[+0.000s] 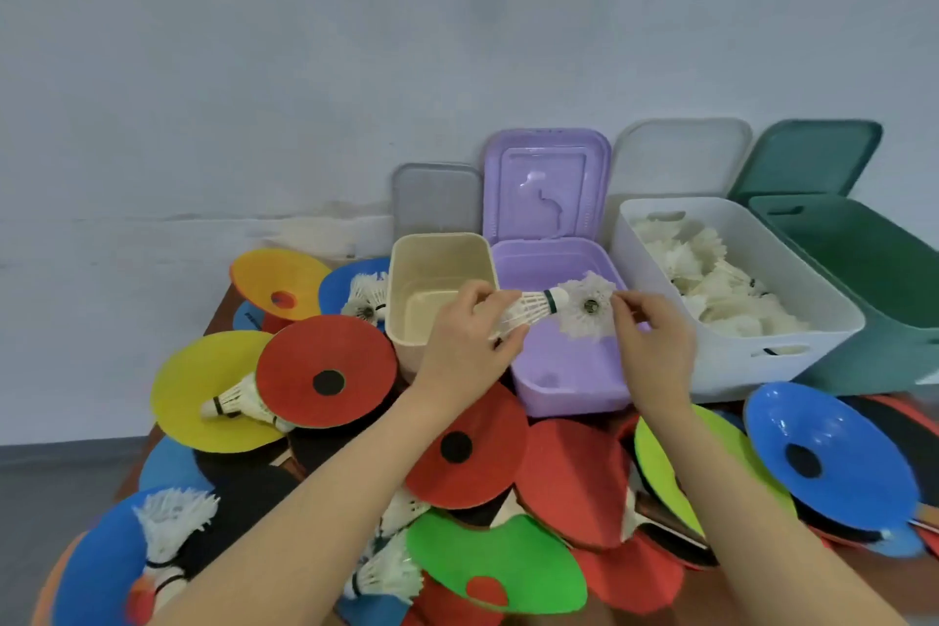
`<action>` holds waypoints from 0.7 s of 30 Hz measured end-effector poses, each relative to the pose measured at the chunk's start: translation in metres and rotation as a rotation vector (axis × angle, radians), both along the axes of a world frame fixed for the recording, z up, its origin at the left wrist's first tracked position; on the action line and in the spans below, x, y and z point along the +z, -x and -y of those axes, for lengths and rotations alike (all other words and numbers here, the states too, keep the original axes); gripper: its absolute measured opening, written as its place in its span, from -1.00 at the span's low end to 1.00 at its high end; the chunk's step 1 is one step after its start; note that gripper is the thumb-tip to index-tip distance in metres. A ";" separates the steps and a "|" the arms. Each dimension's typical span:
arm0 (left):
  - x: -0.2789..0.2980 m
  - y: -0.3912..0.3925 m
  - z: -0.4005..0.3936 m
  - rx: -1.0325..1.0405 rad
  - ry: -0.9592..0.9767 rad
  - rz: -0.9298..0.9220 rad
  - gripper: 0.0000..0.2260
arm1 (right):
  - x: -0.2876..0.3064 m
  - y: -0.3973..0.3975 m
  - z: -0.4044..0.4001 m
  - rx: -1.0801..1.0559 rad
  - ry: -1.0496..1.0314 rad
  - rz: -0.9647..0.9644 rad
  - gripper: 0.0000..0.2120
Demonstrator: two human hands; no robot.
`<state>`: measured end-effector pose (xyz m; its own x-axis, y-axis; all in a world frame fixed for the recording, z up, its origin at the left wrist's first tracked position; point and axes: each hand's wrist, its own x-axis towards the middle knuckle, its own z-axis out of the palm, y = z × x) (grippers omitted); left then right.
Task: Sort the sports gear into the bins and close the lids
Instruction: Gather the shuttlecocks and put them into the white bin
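Item: two shuttlecocks, held above the purple bin [569, 371].

Left hand [465, 346]: fingers [495, 302] pinch the skirt of one shuttlecock [528, 310], its cork pointing right.

Right hand [653, 351]: fingers [622, 302] pinch the feather rim of a second shuttlecock [587, 310], its open skirt facing the camera. The cork of the first touches it just left of these fingers.

Handling: probably very light, with brittle feathers that crush easily; best taken by the cork or lightly round the skirt.

Destination, by judgement: white bin [737, 361], right of the right fingers, already holding shuttlecocks.

Remaining: more shuttlecocks, discs and paddles on the worktop; all lids open.
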<state>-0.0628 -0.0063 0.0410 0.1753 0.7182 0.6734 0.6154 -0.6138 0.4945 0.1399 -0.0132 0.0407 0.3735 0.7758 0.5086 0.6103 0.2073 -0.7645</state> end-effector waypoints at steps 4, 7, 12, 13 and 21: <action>0.000 -0.078 -0.028 -0.027 0.019 -0.083 -0.69 | 0.009 -0.083 -0.006 -0.008 0.009 0.008 -0.88; 0.001 -0.139 -0.039 -0.047 0.067 -0.093 -0.67 | 0.011 -0.147 -0.016 0.001 0.010 -0.007 -0.87; 0.004 -0.227 -0.057 -0.055 0.101 -0.111 -0.63 | 0.020 -0.233 -0.031 -0.012 0.002 0.053 -0.85; 0.005 -0.241 -0.060 -0.051 0.109 -0.114 -0.63 | 0.020 -0.247 -0.034 -0.021 -0.009 0.091 -0.85; -0.019 -0.307 -0.080 0.058 0.400 -0.450 -0.66 | -0.012 -0.308 -0.065 0.083 0.163 0.511 -0.93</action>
<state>0.2444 0.0734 0.0216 0.3329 0.9175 0.2175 0.8449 -0.3927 0.3632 0.4480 0.0517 0.0287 0.0443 0.8761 0.4801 0.8994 0.1742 -0.4009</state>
